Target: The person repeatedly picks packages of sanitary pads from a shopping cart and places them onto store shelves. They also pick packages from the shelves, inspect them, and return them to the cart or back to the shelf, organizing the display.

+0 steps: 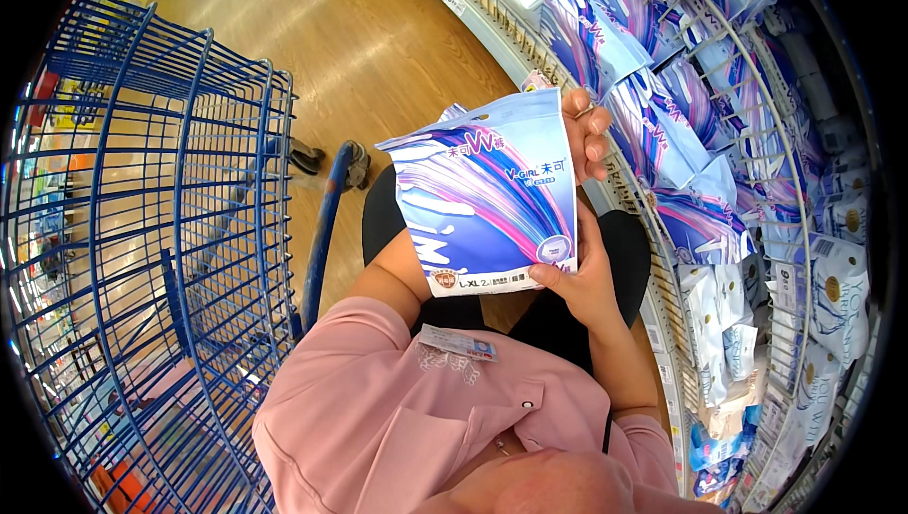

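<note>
A blue and purple V-Girl plastic pouch (489, 209), with sweeping pink and white stripes, is held up in front of my lap, its printed face towards me. My left arm passes behind it, and the curled fingers of my left hand (587, 134) come out past its upper right edge. The rest of that hand is hidden. At the lower right corner my right hand (585, 273) grips the pouch, thumb on the front and fingers mostly behind. Part of another striped package (452, 112) peeks out above the pouch's top edge.
On my right, shelves with a wire rail (762, 81) hold several matching pouches (656, 124) and white packages (837, 294). A blue wire shopping cart (191, 180) stands close on my left, its handle (328, 230) near my knee. Wooden floor (340, 39) lies ahead.
</note>
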Demonstrator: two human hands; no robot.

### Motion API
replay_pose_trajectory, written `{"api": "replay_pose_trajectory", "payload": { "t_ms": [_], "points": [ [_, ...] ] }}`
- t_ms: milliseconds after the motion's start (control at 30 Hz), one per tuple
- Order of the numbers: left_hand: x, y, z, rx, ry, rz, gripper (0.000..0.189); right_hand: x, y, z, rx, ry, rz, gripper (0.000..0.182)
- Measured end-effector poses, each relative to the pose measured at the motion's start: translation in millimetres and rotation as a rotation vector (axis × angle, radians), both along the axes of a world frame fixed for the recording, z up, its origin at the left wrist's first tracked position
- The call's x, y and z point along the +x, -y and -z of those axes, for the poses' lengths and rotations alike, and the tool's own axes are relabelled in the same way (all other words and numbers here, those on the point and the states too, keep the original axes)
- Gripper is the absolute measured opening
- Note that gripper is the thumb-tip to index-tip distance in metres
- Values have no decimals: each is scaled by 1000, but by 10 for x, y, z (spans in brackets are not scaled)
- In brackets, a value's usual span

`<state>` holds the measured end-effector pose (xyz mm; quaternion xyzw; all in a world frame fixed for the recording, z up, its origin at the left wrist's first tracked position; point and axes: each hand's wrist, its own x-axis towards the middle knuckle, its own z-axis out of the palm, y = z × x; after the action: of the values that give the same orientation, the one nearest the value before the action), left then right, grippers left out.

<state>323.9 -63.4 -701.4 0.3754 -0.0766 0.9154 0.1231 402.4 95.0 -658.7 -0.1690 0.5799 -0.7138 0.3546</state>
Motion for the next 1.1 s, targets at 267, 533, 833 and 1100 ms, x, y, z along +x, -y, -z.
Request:
{"api": "replay_pose_trajectory", "payload": {
  "t_ms": [267,533,833,1100],
  "points": [
    [-95,804,209,-212,166,-324,52,-299,23,381,0,220,147,65],
    [118,2809,1087,-1114,1246,-1078,41,-920,-341,1129,305,243,191,43],
    [117,2132,2628,-2672,1058,-883,44,-970,-286,1391,296,98,128,35],
    [-376,1537,1529,-2192,893,-1926,33,-1092,-348,-266,234,-893,297,27]
  ]
}}
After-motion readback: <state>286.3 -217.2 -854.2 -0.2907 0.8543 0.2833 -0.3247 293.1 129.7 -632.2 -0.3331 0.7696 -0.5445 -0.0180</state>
